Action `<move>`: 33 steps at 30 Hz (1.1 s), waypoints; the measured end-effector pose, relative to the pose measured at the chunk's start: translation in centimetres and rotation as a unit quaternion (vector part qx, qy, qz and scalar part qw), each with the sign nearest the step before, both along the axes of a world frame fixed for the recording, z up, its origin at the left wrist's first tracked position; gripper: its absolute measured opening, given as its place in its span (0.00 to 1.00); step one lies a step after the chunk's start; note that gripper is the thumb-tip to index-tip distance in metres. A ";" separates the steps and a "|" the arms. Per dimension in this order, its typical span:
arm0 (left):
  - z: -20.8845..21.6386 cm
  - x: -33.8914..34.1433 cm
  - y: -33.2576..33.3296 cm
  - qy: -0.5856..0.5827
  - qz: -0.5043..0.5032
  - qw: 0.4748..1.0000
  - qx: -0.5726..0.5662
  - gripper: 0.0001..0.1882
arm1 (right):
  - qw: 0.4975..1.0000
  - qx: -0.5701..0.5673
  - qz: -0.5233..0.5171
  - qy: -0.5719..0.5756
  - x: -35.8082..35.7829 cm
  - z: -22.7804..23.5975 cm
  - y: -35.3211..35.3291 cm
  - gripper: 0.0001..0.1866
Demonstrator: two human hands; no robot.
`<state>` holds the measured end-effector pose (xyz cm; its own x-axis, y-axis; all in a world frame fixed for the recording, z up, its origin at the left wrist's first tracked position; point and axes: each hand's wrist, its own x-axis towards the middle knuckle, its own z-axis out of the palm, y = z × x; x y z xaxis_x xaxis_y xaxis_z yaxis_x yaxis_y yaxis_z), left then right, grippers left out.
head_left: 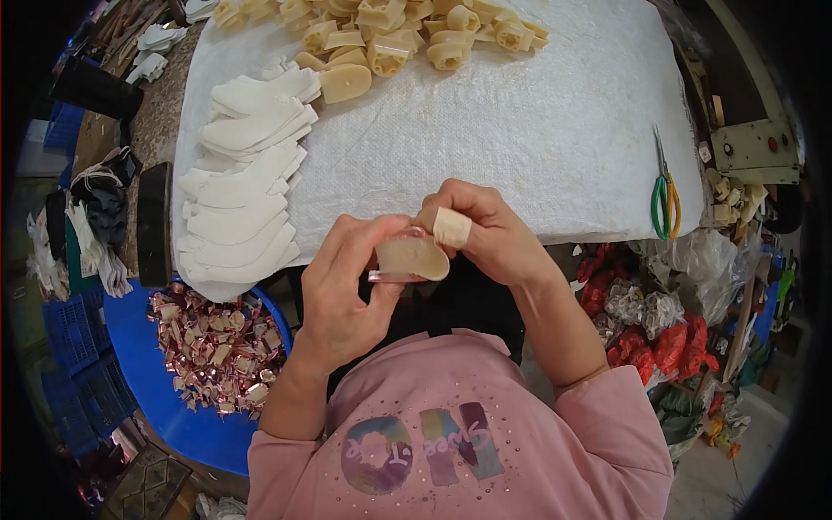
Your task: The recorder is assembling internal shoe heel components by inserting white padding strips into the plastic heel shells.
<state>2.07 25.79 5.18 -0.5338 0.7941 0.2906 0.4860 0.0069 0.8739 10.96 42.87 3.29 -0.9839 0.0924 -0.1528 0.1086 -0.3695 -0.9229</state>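
In front of my chest, just off the table's near edge, my left hand (345, 290) is closed around a beige moulded piece that looks like a shoe heel (411, 258). Shiny pink material shows along its upper and lower edges. My right hand (475, 227) is closed at the heel's upper right side, fingers bent against its rim; its fingertips are partly hidden. Beige tape (452, 228) wraps one right finger. Overlapping white curved cut pieces (247, 186) lie on the table's left side. Bare beige heels (390, 39) are heaped at the far edge.
A white woven sheet (485, 130) covers the table. Scissors with green and orange handles (666, 204) lie at its right edge. Lower left, a blue basin (165, 407) holds many pink-and-beige pieces (217, 347). A black phone-like slab (155, 225) sits left; red bundles (667, 347) lie right.
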 end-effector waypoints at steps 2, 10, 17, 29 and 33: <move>0.2 0.0 0.2 0.066 -0.002 0.998 0.016 0.21 | 0.997 0.064 0.001 0.039 0.2 1.0 0.0 0.10; -0.9 1.2 1.4 0.040 0.054 0.997 0.031 0.23 | 0.923 0.359 -0.106 0.088 0.4 1.1 -1.4 0.06; -0.8 2.2 2.2 0.131 0.083 0.987 0.050 0.27 | 0.996 0.018 -0.047 0.079 1.5 -0.6 -1.1 0.11; -2.2 2.1 2.4 0.211 0.179 0.960 0.039 0.25 | 0.979 -0.127 -0.160 0.013 1.0 -1.4 -4.2 0.11; -2.7 2.0 2.6 0.254 0.203 0.945 0.026 0.22 | 0.918 0.318 -0.231 0.058 0.3 -0.5 -4.9 0.11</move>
<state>4.06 28.36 2.44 -0.5723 0.5310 0.6250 0.8098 0.2460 0.5326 11.22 38.02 2.74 -0.8231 0.5384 0.1806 -0.0374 0.2660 -0.9632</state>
